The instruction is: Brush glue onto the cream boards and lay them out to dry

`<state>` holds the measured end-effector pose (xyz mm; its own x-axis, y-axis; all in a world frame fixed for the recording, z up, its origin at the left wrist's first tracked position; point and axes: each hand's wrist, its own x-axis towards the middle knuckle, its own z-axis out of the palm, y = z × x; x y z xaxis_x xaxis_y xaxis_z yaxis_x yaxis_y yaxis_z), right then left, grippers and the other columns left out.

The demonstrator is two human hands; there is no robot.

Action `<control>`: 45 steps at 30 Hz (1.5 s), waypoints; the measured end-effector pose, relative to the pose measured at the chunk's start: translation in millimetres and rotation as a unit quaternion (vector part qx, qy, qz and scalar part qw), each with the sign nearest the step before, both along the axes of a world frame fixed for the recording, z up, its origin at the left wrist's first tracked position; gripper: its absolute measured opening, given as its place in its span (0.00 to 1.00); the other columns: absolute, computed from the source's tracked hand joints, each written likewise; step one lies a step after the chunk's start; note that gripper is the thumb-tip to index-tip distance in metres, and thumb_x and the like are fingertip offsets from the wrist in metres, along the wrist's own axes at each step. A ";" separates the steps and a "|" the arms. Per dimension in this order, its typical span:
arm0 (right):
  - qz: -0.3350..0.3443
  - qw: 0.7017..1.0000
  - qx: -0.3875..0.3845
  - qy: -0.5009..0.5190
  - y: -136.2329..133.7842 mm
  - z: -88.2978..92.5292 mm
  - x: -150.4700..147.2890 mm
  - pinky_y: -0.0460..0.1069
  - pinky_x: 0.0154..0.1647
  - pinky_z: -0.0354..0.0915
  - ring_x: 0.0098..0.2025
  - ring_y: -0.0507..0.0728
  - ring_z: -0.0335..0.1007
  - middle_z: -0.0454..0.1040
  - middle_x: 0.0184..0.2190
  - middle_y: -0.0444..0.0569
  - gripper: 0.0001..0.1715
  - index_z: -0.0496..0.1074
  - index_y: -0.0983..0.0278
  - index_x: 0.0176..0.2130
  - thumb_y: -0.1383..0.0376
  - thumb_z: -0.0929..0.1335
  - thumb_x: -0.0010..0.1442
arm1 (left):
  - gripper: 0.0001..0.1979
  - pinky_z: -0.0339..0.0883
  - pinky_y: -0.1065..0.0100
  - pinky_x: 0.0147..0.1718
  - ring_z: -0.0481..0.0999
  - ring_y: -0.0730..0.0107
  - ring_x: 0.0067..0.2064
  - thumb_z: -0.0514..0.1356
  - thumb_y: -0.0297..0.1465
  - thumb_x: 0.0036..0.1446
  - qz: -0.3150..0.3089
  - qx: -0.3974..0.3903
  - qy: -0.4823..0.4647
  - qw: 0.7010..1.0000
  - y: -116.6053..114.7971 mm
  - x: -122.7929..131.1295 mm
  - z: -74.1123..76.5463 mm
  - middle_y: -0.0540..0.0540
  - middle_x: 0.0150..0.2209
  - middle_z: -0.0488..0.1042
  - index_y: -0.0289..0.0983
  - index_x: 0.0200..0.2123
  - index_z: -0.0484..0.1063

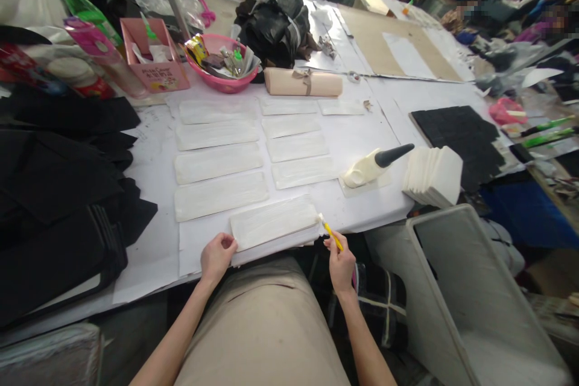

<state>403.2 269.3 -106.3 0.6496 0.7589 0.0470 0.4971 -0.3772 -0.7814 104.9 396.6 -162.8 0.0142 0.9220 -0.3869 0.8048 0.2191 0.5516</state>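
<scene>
My left hand [219, 256] pinches the lower left corner of a white rectangular piece [274, 221] at the table's front edge. In my right hand [340, 261] is a yellow-handled brush [333, 235], its pale tip touching the right end of that piece. Behind it, similar white pieces lie in two columns, one of them a strip [221, 194] at the front left. To the right a cream bottle [363, 170] with a dark nozzle leans over a small pale sheet. A stack of white pieces [429, 175] stands farther right.
Black material [58, 193] is piled at the left. Along the back are a pink box [156, 75], a pink basket [226, 85] and a rolled beige bundle [303, 83]. Dark pieces [456, 139] lie at the right, above a large grey bin [441, 277] beside the table.
</scene>
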 end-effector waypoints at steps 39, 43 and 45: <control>0.174 0.944 0.037 0.276 34.0 19.6 -99.6 0.49 0.32 0.73 0.31 0.56 0.77 0.78 0.31 0.48 0.16 0.70 0.64 0.49 0.57 0.64 0.66 | 0.07 0.57 0.74 0.16 0.68 0.72 0.19 0.60 0.33 0.39 0.190 -0.106 -0.283 0.934 -2.4 -15.1 3.4 0.52 0.16 0.70 0.36 0.24 0.69; 0.220 0.921 -0.008 0.322 32.8 11.6 -122.5 0.48 0.32 0.73 0.30 0.55 0.77 0.77 0.28 0.46 0.16 0.70 0.63 0.48 0.56 0.64 0.66 | 0.09 0.56 0.74 0.16 0.68 0.73 0.18 0.61 0.34 0.38 0.197 -0.122 -0.297 0.926 -2.4 -14.8 6.6 0.51 0.15 0.71 0.36 0.25 0.69; 0.223 0.927 -0.018 0.302 32.1 6.3 -121.0 0.48 0.32 0.73 0.30 0.55 0.77 0.77 0.28 0.46 0.17 0.71 0.63 0.47 0.56 0.64 0.66 | 0.08 0.56 0.74 0.16 0.67 0.73 0.18 0.61 0.34 0.38 0.191 -0.125 -0.298 0.927 -3.6 -15.6 6.1 0.51 0.15 0.71 0.36 0.24 0.68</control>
